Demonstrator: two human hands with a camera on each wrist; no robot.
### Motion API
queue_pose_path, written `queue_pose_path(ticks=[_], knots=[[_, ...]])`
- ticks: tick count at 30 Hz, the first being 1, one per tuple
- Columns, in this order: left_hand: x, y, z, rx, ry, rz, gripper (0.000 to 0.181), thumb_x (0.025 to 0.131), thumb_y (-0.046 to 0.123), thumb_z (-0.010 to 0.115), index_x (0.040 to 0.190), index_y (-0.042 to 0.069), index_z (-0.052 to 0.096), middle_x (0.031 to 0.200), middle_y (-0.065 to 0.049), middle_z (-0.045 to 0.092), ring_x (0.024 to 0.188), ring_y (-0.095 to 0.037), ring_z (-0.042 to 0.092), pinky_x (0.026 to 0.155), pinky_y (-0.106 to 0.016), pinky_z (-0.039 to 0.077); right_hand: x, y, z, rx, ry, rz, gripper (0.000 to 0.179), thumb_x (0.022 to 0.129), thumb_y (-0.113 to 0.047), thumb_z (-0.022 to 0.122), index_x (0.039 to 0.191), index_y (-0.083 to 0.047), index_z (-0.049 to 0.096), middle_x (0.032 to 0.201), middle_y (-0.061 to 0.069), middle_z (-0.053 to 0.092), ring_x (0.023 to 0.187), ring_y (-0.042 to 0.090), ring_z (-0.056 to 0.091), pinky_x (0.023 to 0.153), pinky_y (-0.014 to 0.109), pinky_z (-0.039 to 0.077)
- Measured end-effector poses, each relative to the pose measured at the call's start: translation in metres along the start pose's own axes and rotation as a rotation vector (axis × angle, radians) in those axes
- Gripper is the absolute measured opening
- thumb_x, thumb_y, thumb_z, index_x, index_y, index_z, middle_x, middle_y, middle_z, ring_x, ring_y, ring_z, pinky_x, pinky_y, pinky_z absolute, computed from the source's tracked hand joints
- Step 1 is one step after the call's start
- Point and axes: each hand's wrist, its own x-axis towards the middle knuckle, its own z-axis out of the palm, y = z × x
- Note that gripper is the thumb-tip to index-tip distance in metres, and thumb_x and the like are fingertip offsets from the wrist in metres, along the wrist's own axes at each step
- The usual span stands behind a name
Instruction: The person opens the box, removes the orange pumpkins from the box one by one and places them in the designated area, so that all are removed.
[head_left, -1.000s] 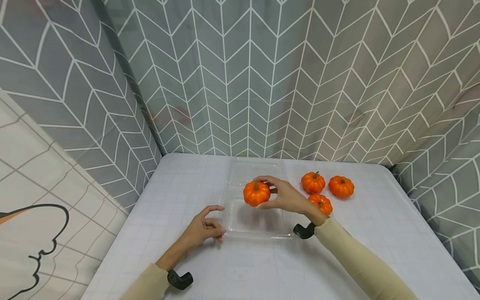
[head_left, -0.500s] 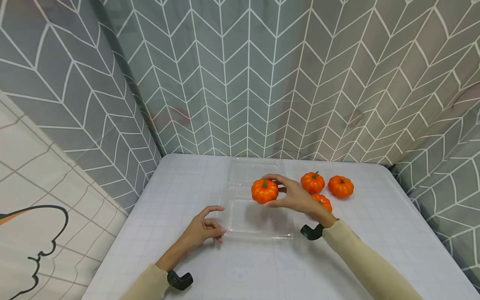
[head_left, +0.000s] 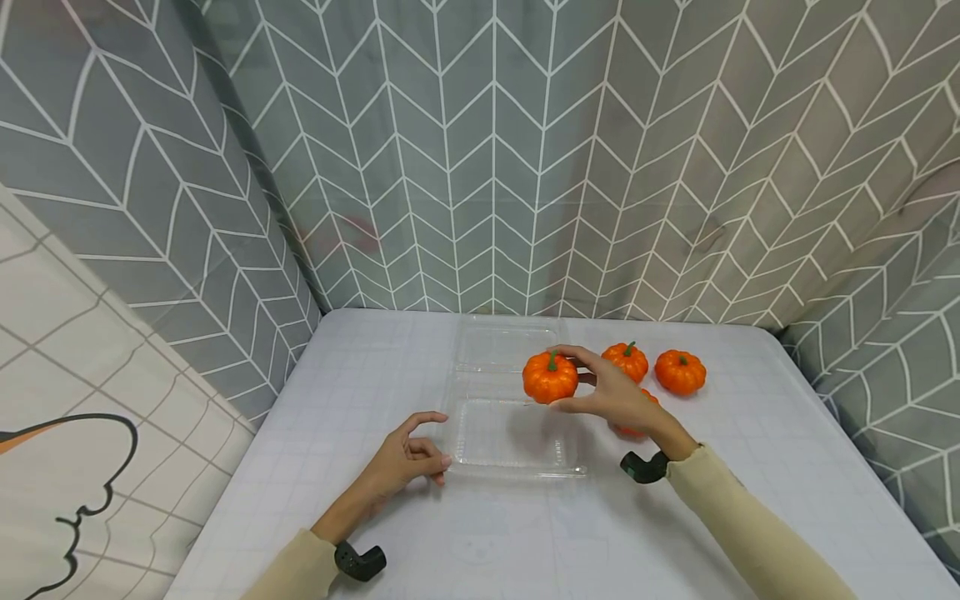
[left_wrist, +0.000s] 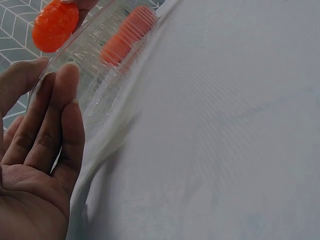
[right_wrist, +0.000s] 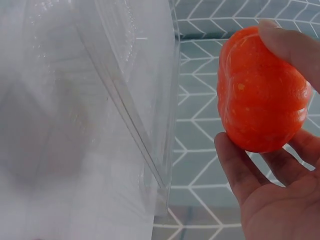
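Note:
My right hand [head_left: 607,396] holds a small orange pumpkin [head_left: 550,377] with a green stem. Thumb and fingers span the pumpkin in the right wrist view, above the right part of a clear plastic clamshell container [head_left: 480,433]. The container's lid [head_left: 495,346] lies folded back toward the curtain. My left hand [head_left: 405,454] is at the container's left edge, with bent fingers. In the left wrist view, this hand [left_wrist: 40,130] has its fingertips at the clear rim, which passes between them. Shadow falls inside the container.
Right of the container sit several more things: an orange pumpkin [head_left: 626,362] behind my right hand, another pumpkin [head_left: 680,372] farther right, and a third pumpkin [head_left: 628,431] mostly hidden by that hand. A patterned grey curtain [head_left: 495,167] borders the white table [head_left: 375,358].
My right hand has carried the pumpkin to the right and slightly away, from over the container's middle toward its right side. The left hand and the container have stayed put.

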Motion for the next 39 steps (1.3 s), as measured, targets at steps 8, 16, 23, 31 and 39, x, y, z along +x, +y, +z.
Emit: queue_pose_path(ticks=[8,16,23,31,39], knots=[[0.000,0.000,0.000,0.004,-0.011,0.019,0.079,0.091,0.016,0.081,0.155,0.010,0.036,0.091,-0.018,0.073,0.076,-0.029,0.074,0.078,-0.041,0.060,-0.013,0.006,-0.015,-0.027,0.052,0.031,0.082,0.081,-0.035,0.090,0.151,-0.022,0.049,0.146,0.005,0.054,0.126,0.028,0.058,0.106,0.044,0.048],[0.000,0.002,0.002,0.003,-0.014,0.035,0.077,0.091,0.013,0.080,0.154,0.007,0.036,0.089,-0.017,0.072,0.075,-0.027,0.073,0.077,-0.039,0.060,-0.026,0.016,-0.026,-0.033,0.107,0.069,0.081,0.083,-0.035,0.089,0.152,-0.025,0.048,0.148,0.007,0.051,0.124,0.030,0.060,0.105,0.046,0.049],[-0.001,0.002,0.002,0.004,-0.012,0.033,0.074,0.092,0.012,0.079,0.153,0.010,0.037,0.091,-0.022,0.071,0.076,-0.028,0.073,0.078,-0.040,0.060,-0.038,0.027,-0.034,-0.039,0.132,0.099,0.079,0.084,-0.033,0.088,0.152,-0.023,0.047,0.153,0.009,0.046,0.135,0.036,0.051,0.110,0.050,0.042],[0.000,0.002,0.003,0.003,-0.010,0.035,0.075,0.092,0.011,0.079,0.153,0.008,0.036,0.089,-0.019,0.071,0.075,-0.028,0.073,0.078,-0.040,0.060,-0.055,0.033,-0.046,-0.021,0.150,0.155,0.088,0.089,-0.033,0.084,0.159,-0.012,0.036,0.163,0.013,0.032,0.139,0.042,0.046,0.108,0.045,0.044],[-0.001,0.002,0.004,-0.001,-0.011,0.053,0.076,0.092,0.011,0.079,0.154,0.005,0.035,0.089,-0.019,0.071,0.075,-0.028,0.073,0.079,-0.040,0.060,-0.066,0.042,-0.055,-0.064,0.187,0.190,0.088,0.088,-0.038,0.084,0.159,-0.017,0.037,0.161,0.014,0.036,0.138,0.041,0.048,0.107,0.034,0.046]])
